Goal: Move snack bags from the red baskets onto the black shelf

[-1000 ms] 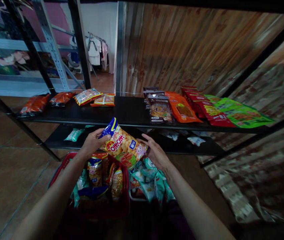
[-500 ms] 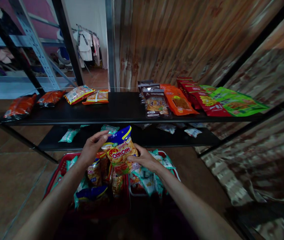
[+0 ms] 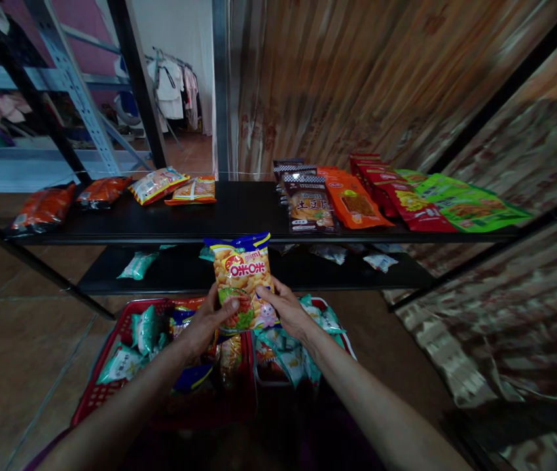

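Observation:
A yellow and blue snack bag point(image 3: 242, 278) stands upright in front of me, held by its lower end. My left hand point(image 3: 208, 324) grips its bottom left corner, thumb on the front. On the bottom right corner, my right hand point(image 3: 285, 311) is closed. Below the hands sits a red basket point(image 3: 111, 376) full of snack packets, and beside it on the right a second basket point(image 3: 344, 333) with pale green packets. The bag hovers just before the black shelf point(image 3: 239, 216).
The shelf carries orange packets point(image 3: 45, 206) at the left, two light packets point(image 3: 175, 186) mid-left, and dark, orange, red and green bags point(image 3: 386, 199) at the right. A lower shelf point(image 3: 184, 271) holds small packets. A curtain hangs behind; a metal rack stands at far left.
The bag has turned from tilted to upright and risen slightly. My left hand slid from its top corner down to the bottom left; the right hand stays at the bottom right.

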### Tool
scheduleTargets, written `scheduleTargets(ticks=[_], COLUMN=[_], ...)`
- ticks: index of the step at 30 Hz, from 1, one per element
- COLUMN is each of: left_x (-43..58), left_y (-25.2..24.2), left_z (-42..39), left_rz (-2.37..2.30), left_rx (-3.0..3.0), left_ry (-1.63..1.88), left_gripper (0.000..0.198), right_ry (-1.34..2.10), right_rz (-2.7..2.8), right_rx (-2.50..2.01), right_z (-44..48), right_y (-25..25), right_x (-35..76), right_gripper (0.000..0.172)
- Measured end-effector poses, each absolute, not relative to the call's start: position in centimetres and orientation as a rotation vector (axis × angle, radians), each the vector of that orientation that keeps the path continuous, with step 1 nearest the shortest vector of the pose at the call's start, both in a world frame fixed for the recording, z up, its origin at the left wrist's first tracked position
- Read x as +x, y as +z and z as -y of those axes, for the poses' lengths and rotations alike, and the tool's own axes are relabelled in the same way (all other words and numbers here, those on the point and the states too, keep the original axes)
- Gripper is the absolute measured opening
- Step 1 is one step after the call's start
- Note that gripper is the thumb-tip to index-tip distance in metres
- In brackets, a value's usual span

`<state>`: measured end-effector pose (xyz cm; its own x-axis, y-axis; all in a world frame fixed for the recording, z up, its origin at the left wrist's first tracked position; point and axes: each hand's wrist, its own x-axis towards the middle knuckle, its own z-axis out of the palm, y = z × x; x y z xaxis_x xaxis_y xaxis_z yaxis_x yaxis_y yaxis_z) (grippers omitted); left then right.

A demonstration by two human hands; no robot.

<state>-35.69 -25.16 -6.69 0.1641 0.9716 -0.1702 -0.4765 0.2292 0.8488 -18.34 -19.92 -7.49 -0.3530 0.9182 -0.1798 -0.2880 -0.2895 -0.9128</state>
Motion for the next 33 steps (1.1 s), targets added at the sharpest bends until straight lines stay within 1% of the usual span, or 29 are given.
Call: scheduleTargets(ticks=[6, 11, 14, 18, 19, 21, 24, 27, 29, 33], left_x=[-35.8, -35.8, -35.7, -35.9, -36.0, -36.2, -36.5, -36.6, -36.6, -36.7], left_y=[-7.1, -6.8, -6.2, -5.6, -5.7, -6.1, -7.2, -7.8, -7.7, -7.4], left_z=[25.4, 25.9, 26.2, 26.1, 26.1, 26.0, 25.9, 25.9, 26.0, 25.9], left_rz=[-0.922, -1.007, -1.035, -1.066, -1.073, -1.103, -1.210, -1.318, -1.355, -1.371], left_rx=[0.741, 0.833, 0.872, 0.948, 0.987, 1.085, 1.253, 1.402, 1.479, 1.540], left_ry=[1.197, 1.051, 0.978, 0.939, 0.926, 0.893, 0.827, 0.745, 0.706, 0.659], left_gripper=[0.069, 0.074, 0.076, 0.075, 0.073, 0.070, 0.067, 0.066, 0.065, 0.066], right_ry=[1.761, 1.609, 1.450, 1.111, 1.053, 1.004, 1.026, 1.108, 1.170, 1.318], right_rz=[1.100, 1.070, 1.130, 1.302, 1.348, 1.486, 1.747, 1.905, 1.908, 1.720], right_rx=[-0.845, -0.899, -0.996, -1.038, -1.035, -1.035, -1.032, -0.959, -0.920, -0.945], right_z=[19.6, 17.9, 16.8, 15.9, 15.8, 15.8, 16.1, 16.4, 16.5, 16.7], right_y=[-6.5, -5.3, -4.9, -4.6, -4.5, -4.2, -3.6, -3.3, -3.3, -3.6], right_x=[-18.2, -17.2, -16.4, -15.3, -15.0, -14.7, -14.6, -14.9, -15.2, -15.6], right_gripper=[0.047, 0.048, 0.048, 0.052, 0.052, 0.045, 0.037, 0.035, 0.034, 0.029])
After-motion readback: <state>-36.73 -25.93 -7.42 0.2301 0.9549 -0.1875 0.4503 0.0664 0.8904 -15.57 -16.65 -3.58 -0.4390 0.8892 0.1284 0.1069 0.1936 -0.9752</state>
